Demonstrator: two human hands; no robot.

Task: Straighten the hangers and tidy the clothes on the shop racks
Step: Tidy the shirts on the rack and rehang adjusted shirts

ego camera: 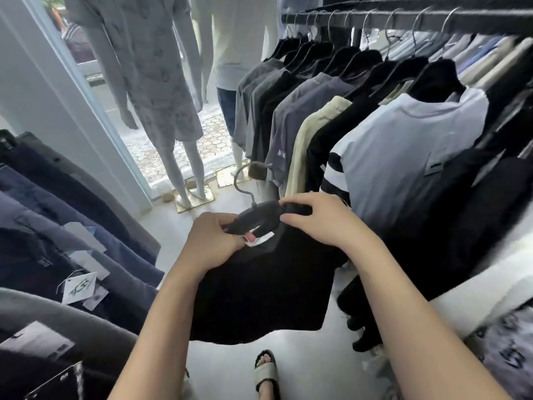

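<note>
Left hand (213,241) and right hand (323,220) are holding a black matte hanger (259,217) off the rail, in the air just below and in front of the garments hanging at the left end of the dark metal clothes rail (403,18). Left fingers are curling tight around the hanger's left arm at the collar, beside a small white neck label (261,241). Right fingers are curling over the hanger's right arm, thumb underneath. The hanger's thin metal hook (242,180) is pointing up and away, touching nothing. A black short-sleeved t-shirt (259,284) is hanging from the hanger, draping down between the forearms. On the rail, black hangers are carrying a row of tees: a grey t-shirt with white lettering (288,134), a cream t-shirt (311,140) and a pale blue t-shirt with a dark sleeve stripe (403,145), packed close together. Along the left edge, dark navy garments (57,212) are hanging with a white paper swing tag (78,285) showing. Two white mannequins (161,96) are standing by the glass shopfront. A foot in a pale slide sandal (265,370) is resting on the light floor.
</note>
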